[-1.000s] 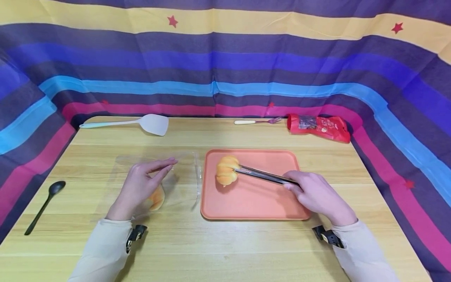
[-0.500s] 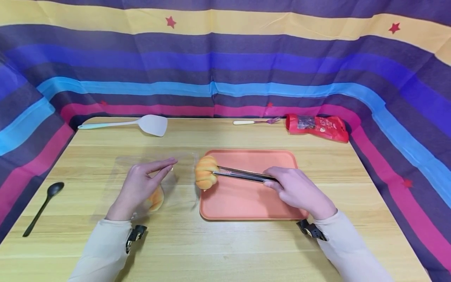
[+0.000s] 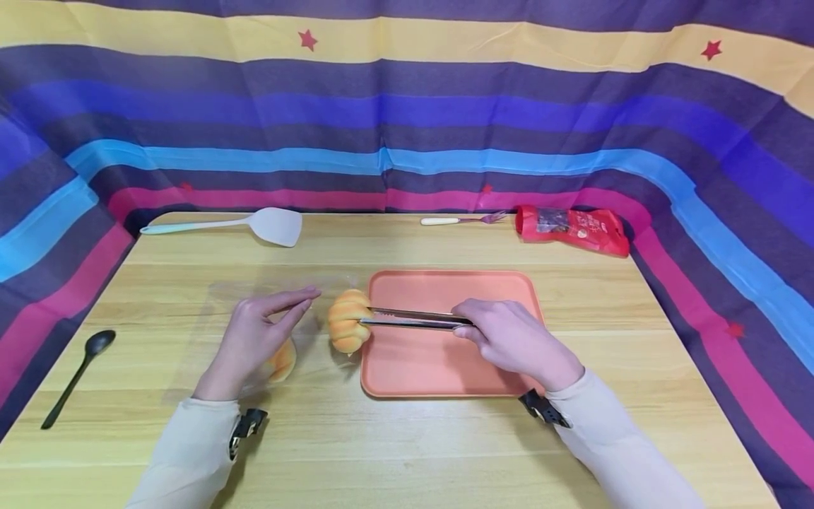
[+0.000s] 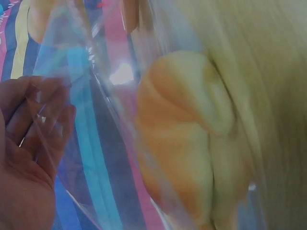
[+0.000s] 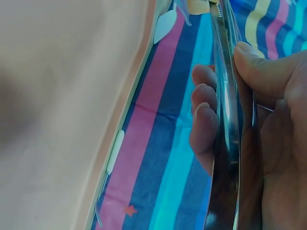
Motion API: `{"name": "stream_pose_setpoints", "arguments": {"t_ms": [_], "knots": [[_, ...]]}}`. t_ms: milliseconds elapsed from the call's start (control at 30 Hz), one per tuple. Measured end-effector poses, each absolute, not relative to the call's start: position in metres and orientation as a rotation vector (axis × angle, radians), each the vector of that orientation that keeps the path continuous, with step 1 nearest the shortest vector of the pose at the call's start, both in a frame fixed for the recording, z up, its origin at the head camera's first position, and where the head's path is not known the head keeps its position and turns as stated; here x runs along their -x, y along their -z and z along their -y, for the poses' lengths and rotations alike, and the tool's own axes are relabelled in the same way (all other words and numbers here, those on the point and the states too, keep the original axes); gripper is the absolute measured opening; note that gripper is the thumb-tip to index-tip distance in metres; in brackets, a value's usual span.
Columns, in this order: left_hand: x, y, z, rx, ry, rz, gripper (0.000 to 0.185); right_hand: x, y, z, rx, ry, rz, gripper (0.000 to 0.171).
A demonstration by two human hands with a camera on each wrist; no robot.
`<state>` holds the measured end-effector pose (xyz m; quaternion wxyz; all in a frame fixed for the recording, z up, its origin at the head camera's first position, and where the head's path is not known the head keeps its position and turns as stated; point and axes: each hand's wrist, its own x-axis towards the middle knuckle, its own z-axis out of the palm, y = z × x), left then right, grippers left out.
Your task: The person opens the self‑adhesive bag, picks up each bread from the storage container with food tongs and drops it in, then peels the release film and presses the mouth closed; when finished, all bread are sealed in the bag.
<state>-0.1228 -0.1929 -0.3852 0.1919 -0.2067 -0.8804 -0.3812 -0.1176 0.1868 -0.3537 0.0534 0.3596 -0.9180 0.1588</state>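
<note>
My right hand [image 3: 509, 339] pinches a pair of metal tongs [image 3: 413, 319], thumb on top and fingers curled beneath, and the tongs clamp a ridged orange bun [image 3: 348, 321]. The bun hangs just past the left edge of the orange tray [image 3: 445, 367], above the wooden bench [image 3: 407, 438], at the mouth of a clear plastic bag [image 3: 318, 332]. My left hand [image 3: 254, 339] pinches the top layer of that bag between thumb and fingers, lifting it open. A second bun [image 3: 282, 360] already lies inside the bag, partly under my left palm.

To do this well, I judge I should keep the squeeze on the tongs steady, hold the bag's mouth lifted wide, and slide the bun in low and level so it does not catch the plastic edge.

A second ago the bun was over the left part of the tray; half a second ago it was at the tray's left rim. Now it is clear of the tray, and my right hand has followed it leftward. My left hand has hardly moved.

At the far edge lie a pale spatula [image 3: 254, 224], a fork [image 3: 464, 219] and a red packet [image 3: 572, 230]; a black spoon [image 3: 79, 371] lies to the left.
</note>
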Motion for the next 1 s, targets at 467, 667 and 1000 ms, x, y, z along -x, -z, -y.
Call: {"name": "stream_pose_setpoints", "arguments": {"t_ms": [467, 667, 1000], "knots": [[0.124, 0.385, 0.193, 0.611, 1.054, 2.463, 0.024, 0.127, 0.360, -0.173, -1.166, -0.423, 2.758, 0.012], [0.125, 0.383, 0.192, 0.611, 1.024, 2.487, 0.025, 0.132, 0.363, -0.164, -1.181, -0.393, 2.753, 0.011], [0.125, 0.384, 0.190, 0.595, 1.093, 2.495, 0.026, 0.138, 0.368, -0.145, -1.211, -0.354, 2.752, 0.014]]}}
